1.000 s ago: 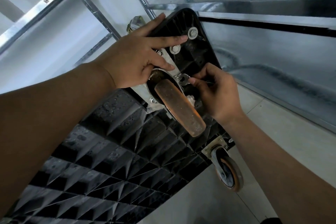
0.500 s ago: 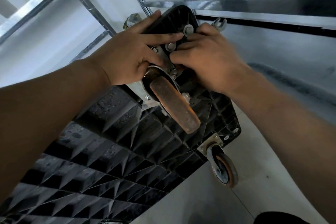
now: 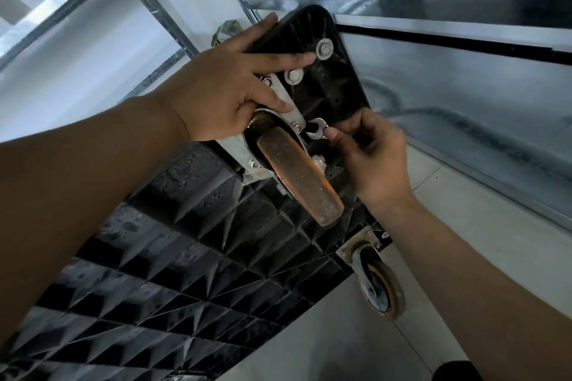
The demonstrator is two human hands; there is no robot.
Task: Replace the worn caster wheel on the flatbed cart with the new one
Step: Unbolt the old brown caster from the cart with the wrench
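Worn caster wheel (image 3: 300, 176) bolted through a galvanised mounting plate (image 3: 231, 145) near the upper corner of the upended flatbed cart (image 3: 173, 257), against its black ribbed underside; tread dull orange-brown, scuffed and grimy, with rust-coloured dirt under the fork. Left grip (image 3: 223, 83) spread flat, fingers straight, across the cart's corner and the plate. Right grip (image 3: 371, 158) pinching a small open-ended spanner (image 3: 317, 128) between thumb and fingers, open end just beside a plate bolt (image 3: 297, 126); contact not clear.
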